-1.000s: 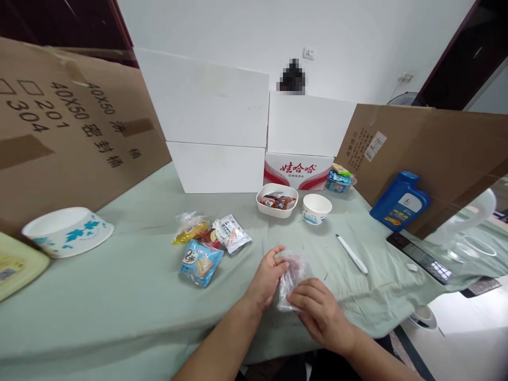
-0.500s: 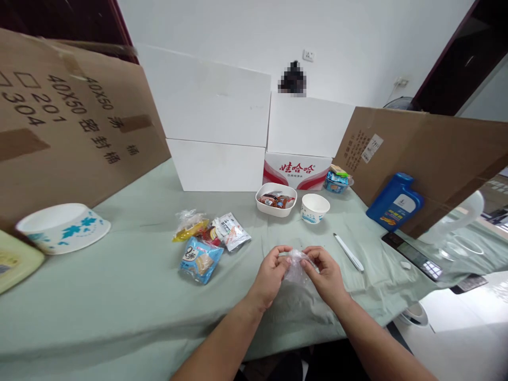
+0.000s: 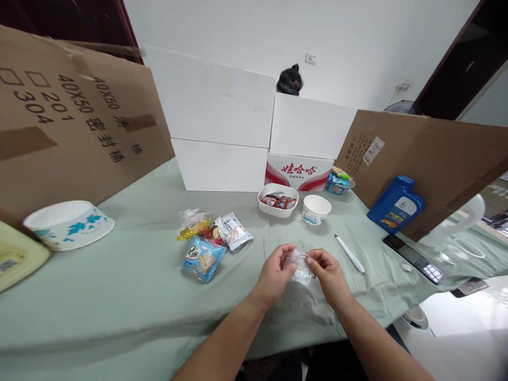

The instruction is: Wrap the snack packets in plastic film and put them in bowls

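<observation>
Between my two hands is a clear, crumpled plastic bag (image 3: 302,271), held just above the green cloth near the table's front. My left hand (image 3: 277,271) pinches its left side, fingers closed. The right side is gripped between the thumb and fingers of my right hand (image 3: 326,269). Whether anything lies inside the bag I cannot make out. Beyond the hands stand a white oval bowl (image 3: 265,207) with several wrapped snacks and a small paper cup (image 3: 316,209). A white pen-like tool (image 3: 349,253) lies right of my right hand.
Left of my hands lie a blue snack packet (image 3: 203,259), a white sachet (image 3: 235,230) and a yellow packet (image 3: 193,228). A large paper bowl (image 3: 71,227) is far left. Blue bottle (image 3: 397,205) and phone (image 3: 413,258) are right. White boxes (image 3: 222,164) stand behind; a person's head shows above them.
The plastic bag has shifted slightly and looks more bunched, and my hands sit a little further apart. The whole view has drifted slightly. Other things lie as before.
</observation>
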The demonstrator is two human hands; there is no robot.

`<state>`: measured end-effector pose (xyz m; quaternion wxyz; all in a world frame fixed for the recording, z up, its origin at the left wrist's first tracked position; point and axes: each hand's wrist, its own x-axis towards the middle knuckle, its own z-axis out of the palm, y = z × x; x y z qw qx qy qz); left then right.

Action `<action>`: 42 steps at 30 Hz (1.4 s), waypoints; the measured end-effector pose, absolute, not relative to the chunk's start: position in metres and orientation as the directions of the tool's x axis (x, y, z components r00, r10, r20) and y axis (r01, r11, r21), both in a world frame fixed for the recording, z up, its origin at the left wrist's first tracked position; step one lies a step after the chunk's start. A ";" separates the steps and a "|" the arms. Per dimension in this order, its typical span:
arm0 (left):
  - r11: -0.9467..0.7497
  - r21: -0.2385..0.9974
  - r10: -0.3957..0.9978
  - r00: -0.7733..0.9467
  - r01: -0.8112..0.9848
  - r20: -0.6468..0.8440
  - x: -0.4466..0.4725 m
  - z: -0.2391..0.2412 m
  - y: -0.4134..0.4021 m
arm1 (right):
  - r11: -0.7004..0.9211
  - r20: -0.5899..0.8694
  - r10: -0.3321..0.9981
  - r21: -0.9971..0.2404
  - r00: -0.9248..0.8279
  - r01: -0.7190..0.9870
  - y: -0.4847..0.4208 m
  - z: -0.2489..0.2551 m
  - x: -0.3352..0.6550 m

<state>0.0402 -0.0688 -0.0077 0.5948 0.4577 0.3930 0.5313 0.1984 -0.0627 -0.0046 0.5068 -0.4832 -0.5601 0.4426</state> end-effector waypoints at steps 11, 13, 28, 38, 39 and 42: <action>-0.091 0.950 0.993 -0.101 -0.298 0.063 0.036 -0.006 -0.062 | 0.146 0.146 0.972 -0.989 -0.185 -0.013 -0.058 -0.013 0.199; -0.092 0.943 0.993 -0.097 -0.321 0.064 0.037 -0.007 -0.062 | 0.004 0.018 0.949 -0.999 -0.314 -0.045 -0.057 -0.012 0.197; 0.069 0.817 0.978 -0.124 -0.573 -0.170 0.031 -0.009 -0.052 | 0.790 0.592 0.604 -0.356 -0.533 0.500 -0.065 -0.010 0.184; -0.034 0.908 0.986 -0.163 -0.417 -0.038 0.024 -0.004 -0.044 | 0.521 0.755 0.607 -0.142 -0.248 0.842 0.078 0.058 0.242; -0.023 0.915 0.988 -0.150 -0.404 -0.042 0.025 -0.004 -0.044 | 0.436 0.675 0.694 -0.115 -0.252 0.892 0.095 0.060 0.245; -0.017 0.927 0.992 -0.121 -0.374 -0.031 0.026 -0.001 -0.045 | 0.376 0.432 0.842 -0.043 -0.322 0.926 0.126 0.055 0.246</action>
